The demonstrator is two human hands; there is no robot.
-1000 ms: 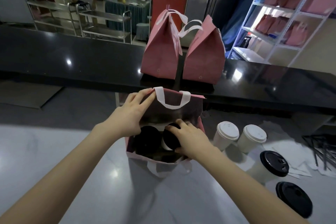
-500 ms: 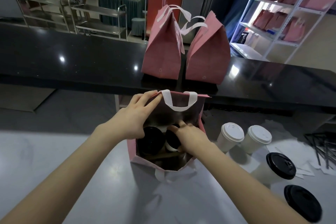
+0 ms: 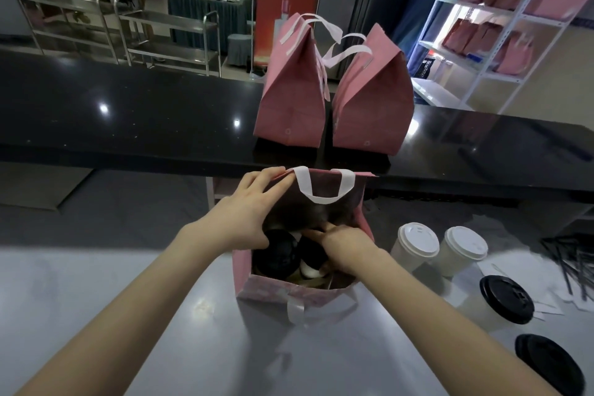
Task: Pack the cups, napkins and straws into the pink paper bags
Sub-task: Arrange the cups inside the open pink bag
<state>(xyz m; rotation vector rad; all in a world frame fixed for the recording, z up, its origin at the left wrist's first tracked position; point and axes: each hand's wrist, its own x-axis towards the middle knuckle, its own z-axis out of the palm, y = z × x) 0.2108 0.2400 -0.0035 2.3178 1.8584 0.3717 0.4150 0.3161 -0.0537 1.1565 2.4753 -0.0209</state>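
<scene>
An open pink paper bag (image 3: pixel 289 294) with white handles stands on the pale table in front of me. My left hand (image 3: pixel 247 212) pinches its far left rim and holds the mouth open. Reaching into the bag from the right, my right hand (image 3: pixel 348 249) curls its fingers over the top of a black-lidded cup (image 3: pixel 313 264). Another black-lidded cup (image 3: pixel 276 255) stands beside it at the bag's left. To the right of the bag are two white-lidded cups (image 3: pixel 418 243), two black-lidded cups (image 3: pixel 506 299), white napkins (image 3: pixel 530 270) and black straws (image 3: pixel 575 259).
Two closed pink bags (image 3: pixel 291 96) stand side by side on the black counter (image 3: pixel 128 116) just behind the open bag. A white shelf (image 3: pixel 501 42) at the back right holds more pink bags. The counter's edge runs close behind the bag's far rim.
My right hand has sunk deeper into the bag with the second cup. My left hand has kept its hold on the rim. The view has shifted slightly.
</scene>
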